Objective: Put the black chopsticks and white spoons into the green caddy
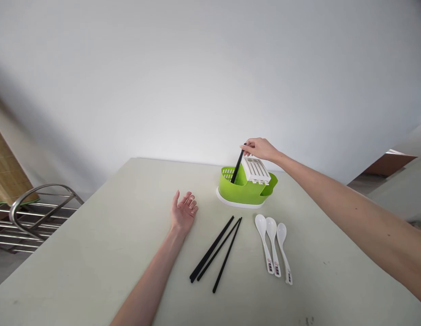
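My right hand (259, 148) pinches the top of black chopsticks (238, 166); how many is hard to make out. They stand tilted, with their lower ends inside the left compartment of a green utensil holder (237, 192) with a white slotted top (256, 171) and a white base. Palm up on the table, my left hand (185, 210) lies open and holds nothing. To its right, several loose black chopsticks (219, 253) lie slantwise. Three white spoons (271, 240) rest side by side in front of the holder, bowls pointing away from me.
The pale green table (94, 253) meets a plain white wall (183, 90) at its back edge. A metal rack (36, 217) stands on the floor beyond the left edge. Brown boards or boxes (389, 164) are at the far right.
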`<state>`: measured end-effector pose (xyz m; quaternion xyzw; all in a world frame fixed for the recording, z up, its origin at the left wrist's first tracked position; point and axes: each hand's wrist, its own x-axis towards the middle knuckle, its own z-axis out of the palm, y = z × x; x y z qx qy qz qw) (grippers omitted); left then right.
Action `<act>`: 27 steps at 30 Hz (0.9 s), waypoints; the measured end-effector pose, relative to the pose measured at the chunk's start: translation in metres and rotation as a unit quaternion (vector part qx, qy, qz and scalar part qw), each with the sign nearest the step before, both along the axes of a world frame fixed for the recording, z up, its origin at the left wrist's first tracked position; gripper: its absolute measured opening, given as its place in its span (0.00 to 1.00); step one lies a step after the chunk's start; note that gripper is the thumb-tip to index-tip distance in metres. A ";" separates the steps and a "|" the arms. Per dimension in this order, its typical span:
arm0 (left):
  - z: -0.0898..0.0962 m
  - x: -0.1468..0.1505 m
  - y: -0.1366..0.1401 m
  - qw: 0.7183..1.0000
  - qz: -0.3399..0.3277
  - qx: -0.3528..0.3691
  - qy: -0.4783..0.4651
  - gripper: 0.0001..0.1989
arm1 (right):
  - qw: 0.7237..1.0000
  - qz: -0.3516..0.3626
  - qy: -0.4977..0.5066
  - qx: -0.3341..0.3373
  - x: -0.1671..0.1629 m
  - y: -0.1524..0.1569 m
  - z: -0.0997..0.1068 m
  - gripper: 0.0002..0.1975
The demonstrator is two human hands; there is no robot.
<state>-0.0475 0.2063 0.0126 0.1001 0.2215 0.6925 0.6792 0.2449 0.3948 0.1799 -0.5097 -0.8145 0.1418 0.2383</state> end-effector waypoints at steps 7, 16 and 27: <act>0.000 0.000 0.001 1.000 0.003 0.001 0.006 0.14 | 0.998 -0.057 0.001 0.029 -0.004 -0.009 0.005 0.12; 0.003 0.007 0.002 0.997 -0.016 0.014 0.072 0.10 | 0.981 0.009 -0.047 0.188 0.008 -0.107 0.023 0.10; 0.000 0.023 0.001 0.943 -0.073 0.077 0.316 0.16 | 0.941 0.305 -0.115 0.092 0.012 -0.198 -0.064 0.10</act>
